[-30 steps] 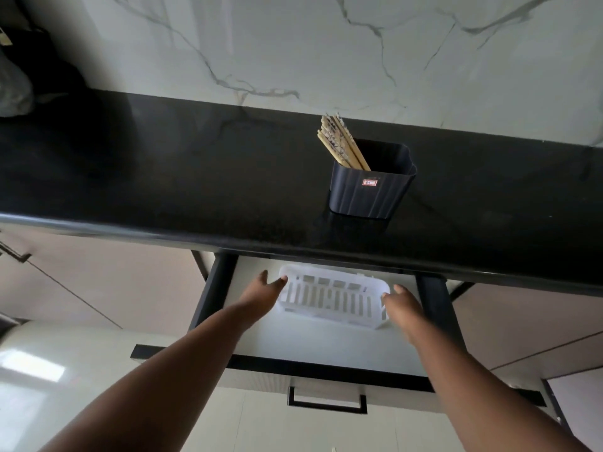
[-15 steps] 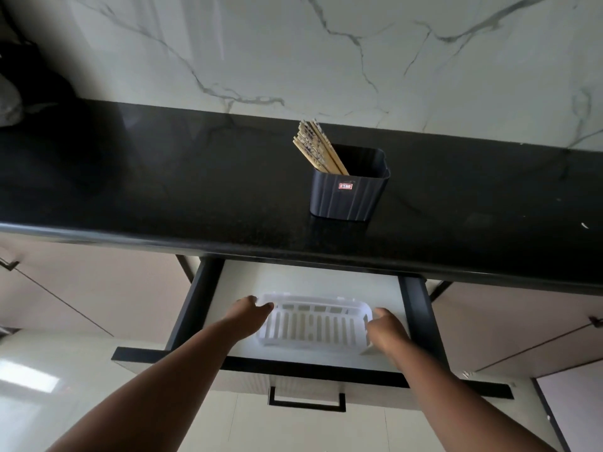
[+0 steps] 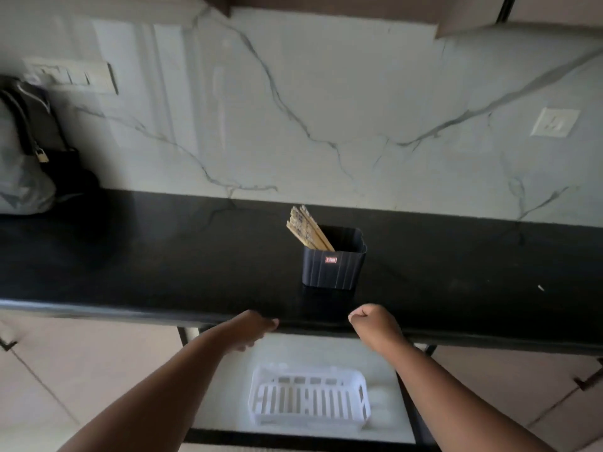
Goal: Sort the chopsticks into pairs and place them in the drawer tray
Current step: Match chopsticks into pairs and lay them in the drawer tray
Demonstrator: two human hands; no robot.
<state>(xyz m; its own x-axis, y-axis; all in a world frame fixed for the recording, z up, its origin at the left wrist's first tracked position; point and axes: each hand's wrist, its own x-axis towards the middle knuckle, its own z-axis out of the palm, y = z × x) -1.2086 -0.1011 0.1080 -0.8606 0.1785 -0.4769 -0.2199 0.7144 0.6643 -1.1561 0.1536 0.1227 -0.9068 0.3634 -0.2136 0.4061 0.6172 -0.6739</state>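
A: Chopsticks [image 3: 306, 228], position and axis?

B: Bundled in the dark ribbed holder [image 3: 332, 267] on the black tabletop [image 3: 163, 256]. Long axes roughly parallel, tilted; upper ends lean up and to the left, toward the marble wall [image 3: 326, 109]. Lower ends hidden inside the holder. They sit in its left part; the right part looks dark, contents not readable.

A: Tray?

B: White slotted tray [image 3: 310, 399] lies flat in the open drawer [image 3: 225, 406], below the tabletop edge. Long side runs left to right. Nothing visible in it.

A: Hands?

B: Left hand [image 3: 251, 329] at the tabletop's front edge, fingers curled downward; no object seen in them, and whether they touch the edge I cannot tell. Right hand [image 3: 375, 324] at the same edge, just in front of the holder, fingers clenched into a loose fist, holding nothing visible. Both hands apart from tray and chopsticks.

A: Other items?

B: Grey bag [image 3: 23, 177] at far left on the tabletop. View is somewhat blurred.
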